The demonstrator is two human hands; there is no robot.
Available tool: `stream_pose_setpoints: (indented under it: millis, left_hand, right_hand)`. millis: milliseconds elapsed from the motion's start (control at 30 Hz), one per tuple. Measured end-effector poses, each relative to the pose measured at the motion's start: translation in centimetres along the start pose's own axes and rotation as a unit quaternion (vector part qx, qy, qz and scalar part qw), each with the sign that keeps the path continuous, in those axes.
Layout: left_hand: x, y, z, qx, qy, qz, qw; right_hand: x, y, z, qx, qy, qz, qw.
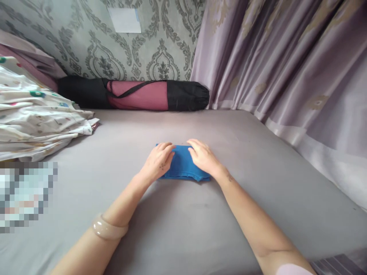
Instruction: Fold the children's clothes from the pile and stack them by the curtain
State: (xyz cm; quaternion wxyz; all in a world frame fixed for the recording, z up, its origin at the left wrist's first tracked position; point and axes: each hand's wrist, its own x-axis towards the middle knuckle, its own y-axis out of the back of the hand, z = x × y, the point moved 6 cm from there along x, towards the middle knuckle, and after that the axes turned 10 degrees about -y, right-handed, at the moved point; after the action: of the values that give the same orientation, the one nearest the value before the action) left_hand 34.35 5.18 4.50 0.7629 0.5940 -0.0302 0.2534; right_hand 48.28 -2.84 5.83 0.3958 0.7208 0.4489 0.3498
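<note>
A folded piece of blue cloth (183, 162), maybe a garment, lies flat on the grey sheet in the middle of the view. Its layered edge faces me, a little uneven at the right. On its left side rests my left hand (160, 160), palm down with the fingers reaching over the far edge. My right hand (203, 156) lies over the right side, fingers stretched out and thumb apart. Both hands touch the cloth from above, and neither is closed round it. What is under the palms is hidden. A pale bangle (109, 228) circles my left forearm.
The grey sheet (183, 225) covers the bed-like surface. Along the wall lies a black and pink rolled bag (137, 95) with a strap. Crumpled patterned white fabric (37, 118) is heaped at the left, above a pixelated patch. Purple curtains (275, 57) hang at the right.
</note>
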Motion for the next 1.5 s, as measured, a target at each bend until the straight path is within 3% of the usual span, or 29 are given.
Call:
stream_pose_setpoints:
  millis: [133,233,467,633,767,867,1000,1133,1200,1333,1500]
  left_hand:
    - [-0.4,-3.7,-0.1,0.088,0.04,-0.05,0.994]
    - [-0.8,-5.0,-0.3,0.113,0.066,-0.09,0.987]
    - [-2.2,-4.0,-1.7,0.092,0.151,-0.088,0.98]
    - [-2.9,-2.8,-1.7,0.112,0.134,-0.048,0.984]
    - [-3.1,-3.5,-2.1,0.079,0.139,-0.101,0.982]
    - [-3.0,-3.6,-2.5,0.045,0.153,-0.102,0.982]
    - [-2.7,-2.0,-3.3,-0.083,0.193,-0.036,0.977]
    - [-3.5,0.5,-5.5,-0.211,0.297,0.115,0.924]
    - [-4.1,1.2,-6.4,-0.228,0.325,0.172,0.902]
    - [-4.8,1.3,-7.4,-0.253,0.336,0.229,0.878]
    - [-4.8,1.3,-7.8,-0.276,0.348,0.255,0.859]
  right_hand:
    - [-1.1,-4.6,-0.9,-0.098,0.005,-0.015,0.995]
    - [-1.8,-6.2,-0.6,-0.117,-0.005,-0.032,0.993]
    - [-1.4,-5.3,0.1,-0.097,-0.038,-0.068,0.992]
    - [-1.6,-3.9,1.8,-0.123,-0.109,-0.014,0.986]
    - [-2.0,-4.5,3.4,-0.139,-0.139,-0.045,0.979]
    - [-2.0,-4.5,3.7,-0.144,-0.137,-0.055,0.978]
    - [-1.3,-3.9,2.4,-0.157,-0.142,-0.067,0.975]
    - [-0.4,-4.1,-2.0,-0.152,-0.047,-0.014,0.987]
    - [-0.4,-5.5,-3.5,-0.137,-0.014,-0.036,0.99]
    - [-0.7,-7.4,-3.6,-0.135,-0.019,-0.076,0.988]
    - [0.0,-7.1,-4.2,-0.145,-0.031,-0.105,0.983]
